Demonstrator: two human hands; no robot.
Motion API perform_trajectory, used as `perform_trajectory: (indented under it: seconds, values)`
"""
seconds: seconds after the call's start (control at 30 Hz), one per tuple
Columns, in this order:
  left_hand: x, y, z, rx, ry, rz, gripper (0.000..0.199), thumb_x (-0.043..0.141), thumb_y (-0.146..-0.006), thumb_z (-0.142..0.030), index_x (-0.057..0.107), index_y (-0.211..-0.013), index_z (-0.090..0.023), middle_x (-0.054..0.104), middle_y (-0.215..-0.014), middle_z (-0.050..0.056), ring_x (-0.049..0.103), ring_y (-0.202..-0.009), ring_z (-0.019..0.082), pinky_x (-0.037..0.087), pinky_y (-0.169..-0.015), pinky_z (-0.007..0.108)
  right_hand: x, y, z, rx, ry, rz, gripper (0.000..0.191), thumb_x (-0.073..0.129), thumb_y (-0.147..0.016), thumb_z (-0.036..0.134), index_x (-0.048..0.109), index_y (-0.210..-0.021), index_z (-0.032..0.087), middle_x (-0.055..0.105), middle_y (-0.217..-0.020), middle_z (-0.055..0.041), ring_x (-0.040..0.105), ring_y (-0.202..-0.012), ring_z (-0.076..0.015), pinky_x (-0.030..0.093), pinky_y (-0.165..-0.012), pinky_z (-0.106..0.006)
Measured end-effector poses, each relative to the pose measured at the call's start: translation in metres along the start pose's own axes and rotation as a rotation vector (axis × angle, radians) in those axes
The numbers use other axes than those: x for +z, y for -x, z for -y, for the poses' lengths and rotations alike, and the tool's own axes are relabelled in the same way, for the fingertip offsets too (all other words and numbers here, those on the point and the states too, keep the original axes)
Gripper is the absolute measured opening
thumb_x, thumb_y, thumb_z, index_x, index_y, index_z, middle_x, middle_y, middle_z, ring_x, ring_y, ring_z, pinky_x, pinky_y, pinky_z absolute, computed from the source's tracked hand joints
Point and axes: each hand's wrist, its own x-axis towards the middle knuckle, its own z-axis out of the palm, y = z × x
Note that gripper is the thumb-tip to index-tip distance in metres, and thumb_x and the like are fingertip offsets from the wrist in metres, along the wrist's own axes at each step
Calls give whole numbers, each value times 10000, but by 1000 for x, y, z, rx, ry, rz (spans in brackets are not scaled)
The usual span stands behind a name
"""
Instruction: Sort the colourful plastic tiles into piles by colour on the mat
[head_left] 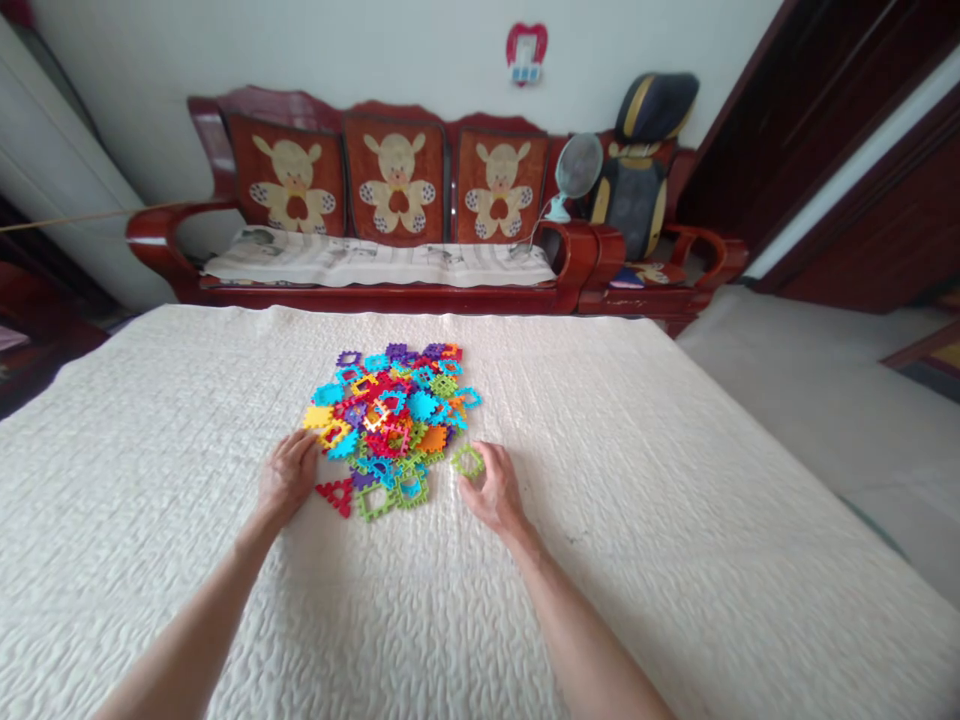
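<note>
A heap of colourful plastic interlocking pieces (390,410) with notched edges lies on the white quilted cover. My right hand (495,490) pinches a green square frame piece (467,461) at the heap's right side, thumb and fingers at its edge. At the left edge of the heap rests my left hand (289,475), fingers loosely bent and close to a yellow piece (319,417); nothing shows in its grasp. A red triangular piece (337,496) lies just right of the left hand. Green frame pieces (375,502) form the near side of the heap.
The quilted cover (660,540) spreads over the table. Behind it stands a red wooden sofa (375,298) with bear-patterned cushions (396,185). A small fan (577,168) and a chair with a dark massage pad (634,205) are at the back right.
</note>
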Motion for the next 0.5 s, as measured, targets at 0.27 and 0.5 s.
perform_trajectory:
  seconds: [0.27,0.5]
  values:
    - [-1,7,-5,45,-122,-27,412,332,-945,-384,643,-1129,-187,629,-1272,125,565,-1164,274,433,-1057,430,4,2,-2,17,-71,-101,495,622,-759,214,553,-1249,207,642,-1150,-118,616,-1101,-260,521,-975,-435]
    - [-6,8,-17,31,-110,-41,364,348,-954,-388,646,-1078,-221,652,-1199,97,575,-1140,272,446,-1025,421,-7,-37,-46,121,102,-279,432,618,-770,289,586,-1193,206,660,-1087,-105,622,-1026,-252,525,-918,-424]
